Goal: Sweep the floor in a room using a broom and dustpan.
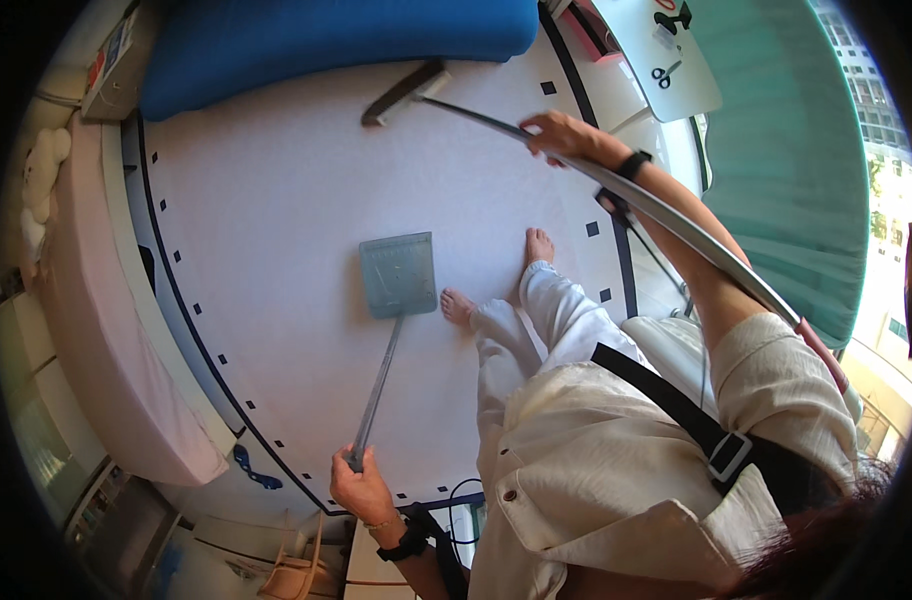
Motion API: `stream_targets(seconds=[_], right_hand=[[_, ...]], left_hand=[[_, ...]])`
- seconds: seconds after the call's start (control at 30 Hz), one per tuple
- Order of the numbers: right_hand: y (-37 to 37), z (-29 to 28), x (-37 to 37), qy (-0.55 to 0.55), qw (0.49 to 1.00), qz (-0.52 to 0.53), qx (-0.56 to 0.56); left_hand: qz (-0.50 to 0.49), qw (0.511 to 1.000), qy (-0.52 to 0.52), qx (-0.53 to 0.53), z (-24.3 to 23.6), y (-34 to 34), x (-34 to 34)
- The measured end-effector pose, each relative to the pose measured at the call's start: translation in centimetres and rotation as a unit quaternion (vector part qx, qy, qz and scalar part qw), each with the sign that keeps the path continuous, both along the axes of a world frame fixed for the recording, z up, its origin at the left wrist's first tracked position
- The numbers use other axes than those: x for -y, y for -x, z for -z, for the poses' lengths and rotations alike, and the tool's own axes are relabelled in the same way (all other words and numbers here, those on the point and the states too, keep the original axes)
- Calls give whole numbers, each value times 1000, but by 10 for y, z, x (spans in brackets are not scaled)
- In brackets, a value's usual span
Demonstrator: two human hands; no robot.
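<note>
Our left hand (361, 487) grips a dustpan (400, 275), our right hand (568, 138) a broom (696, 233).
Both are closed around long handles (379, 390); the dustpan is just beside our left foot (457, 306), and the broom head (404, 93) is near the blue couch (326, 45), well apart from the dustpan.

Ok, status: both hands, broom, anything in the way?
Left hand gripping dustpan handle. Right hand holding broom pole. Broom head near blue furniture. Bare foot close beside dustpan.

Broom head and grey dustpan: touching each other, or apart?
Apart. The head camera view shows it plainly: a wide stretch of pale floor lies between the broom head and the grey dustpan.
</note>
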State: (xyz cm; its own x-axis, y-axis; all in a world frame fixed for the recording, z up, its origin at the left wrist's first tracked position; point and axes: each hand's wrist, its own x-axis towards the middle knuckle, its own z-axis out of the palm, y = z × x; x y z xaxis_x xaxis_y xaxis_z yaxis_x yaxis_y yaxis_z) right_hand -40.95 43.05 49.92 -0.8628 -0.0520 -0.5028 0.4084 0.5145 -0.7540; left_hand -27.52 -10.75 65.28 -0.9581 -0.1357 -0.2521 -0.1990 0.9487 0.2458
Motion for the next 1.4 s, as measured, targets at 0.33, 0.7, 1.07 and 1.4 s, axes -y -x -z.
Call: stream_targets(seconds=[0.33,0.7,1.07,1.4], right_hand=[[-109,-154,27,-24,974,29,225],[46,-34,125,38,992,-43,109],[-64,-123,93,35,980,-40,190],[-32,-71,48,107,966,187,140]], left_hand=[[-19,1000,3,12,7,9,7],[-78,996,30,13,-10,-26,44],[-49,997,56,26,7,-7,62],[23,999,29,28,37,79,50]])
